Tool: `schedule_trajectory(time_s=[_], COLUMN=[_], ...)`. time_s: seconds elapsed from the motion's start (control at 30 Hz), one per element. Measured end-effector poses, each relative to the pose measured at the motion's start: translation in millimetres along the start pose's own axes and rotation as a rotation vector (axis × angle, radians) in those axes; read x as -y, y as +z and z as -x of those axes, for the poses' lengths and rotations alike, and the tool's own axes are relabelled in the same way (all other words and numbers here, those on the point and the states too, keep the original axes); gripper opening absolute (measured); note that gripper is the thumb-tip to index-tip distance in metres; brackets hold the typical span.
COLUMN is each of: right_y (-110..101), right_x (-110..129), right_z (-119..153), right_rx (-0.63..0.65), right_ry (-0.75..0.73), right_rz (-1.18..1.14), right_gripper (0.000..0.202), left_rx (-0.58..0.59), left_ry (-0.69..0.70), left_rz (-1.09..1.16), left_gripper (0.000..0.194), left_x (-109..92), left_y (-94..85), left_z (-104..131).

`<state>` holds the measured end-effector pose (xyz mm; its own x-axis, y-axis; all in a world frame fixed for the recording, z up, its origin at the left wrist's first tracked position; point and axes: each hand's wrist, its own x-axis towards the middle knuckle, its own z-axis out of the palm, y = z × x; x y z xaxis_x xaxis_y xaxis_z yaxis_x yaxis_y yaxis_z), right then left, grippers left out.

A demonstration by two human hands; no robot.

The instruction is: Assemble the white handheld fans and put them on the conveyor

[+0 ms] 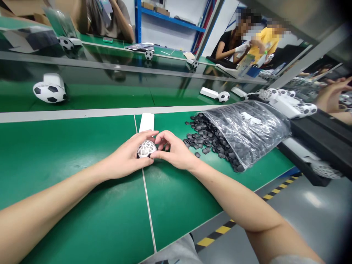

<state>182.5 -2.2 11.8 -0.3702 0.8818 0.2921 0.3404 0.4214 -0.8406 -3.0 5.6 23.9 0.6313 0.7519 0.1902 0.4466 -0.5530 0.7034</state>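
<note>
A white lattice soccer ball (pixel 146 149) with open gaps sits on the green table in front of me. A white rectangular block (pixel 146 122) extends behind it. My left hand (pixel 128 152) wraps the ball from the left, fingers over its far side and thumb along its near side. At the ball's right edge, my right hand (pixel 173 149) is closed, with thumb and fingertips against it. Whatever those fingertips pinch is too small to make out. Dark patches show low on the ball. Loose black pieces (pixel 205 141) spill from a clear plastic bag (pixel 247 128) on the right.
Black trays (pixel 324 135) with white ball parts stand at the right. Beyond a white strip (pixel 90 113), finished soccer-ball pieces (pixel 49 91) rest on a green surface (pixel 123 96). Co-workers sit across and at the far right. A metal frame (pixel 210 29) rises behind.
</note>
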Motion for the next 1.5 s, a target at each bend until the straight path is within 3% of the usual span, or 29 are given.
schedule_trajectory(time_s=[0.23, 0.3, 0.4, 0.47, 0.53, 0.63, 0.83, 1.07, 1.27, 1.5], right_y=[-5, -18, -41, -51, -56, -55, -54, -41, -22, -11], right_x=[-1, 1, 3, 3, 2, 0, -4, 3, 5, 12], right_z=[-5, -6, -4, -2, -1, -1, -3, -2, 4, 6], right_rx=[0.019, -0.007, -0.109, -0.078, -0.002, 0.041, -0.014, -0.106, -0.013, -0.001], right_ry=[0.066, 0.079, 0.22, 0.367, 0.451, 0.45, 0.319, -0.061, -0.037, -0.174], right_rz=[0.041, 0.221, 0.705, 0.918, 0.969, 0.932, 0.855, 0.595, 0.218, 0.207], right_gripper=[0.028, 0.023, 0.017, 0.015, 0.012, 0.005, 0.004, 0.016, 0.013, 0.009], left_rx=[0.01, 0.014, -0.063, -0.109, -0.098, -0.016, 0.134, 0.112, 0.097, 0.0], left_ry=[0.016, -0.014, -0.123, -0.211, -0.266, -0.261, -0.182, -0.199, -0.194, -0.195], left_rz=[-0.007, -0.024, -0.086, -0.112, -0.108, -0.092, -0.075, -0.11, -0.134, -0.174], left_gripper=[0.058, 0.059, 0.063, 0.065, 0.064, 0.058, 0.051, 0.051, 0.051, 0.052], left_x=[0, -2, -5, -5, -5, -4, -5, -8, -8, -8], left_y=[-0.7, -0.4, 2.4, 3.7, 2.1, -6.6, -22.4, -21.9, -23.7, -13.2], left_z=[-2, -1, -2, -2, -3, -4, -2, -1, -1, -2])
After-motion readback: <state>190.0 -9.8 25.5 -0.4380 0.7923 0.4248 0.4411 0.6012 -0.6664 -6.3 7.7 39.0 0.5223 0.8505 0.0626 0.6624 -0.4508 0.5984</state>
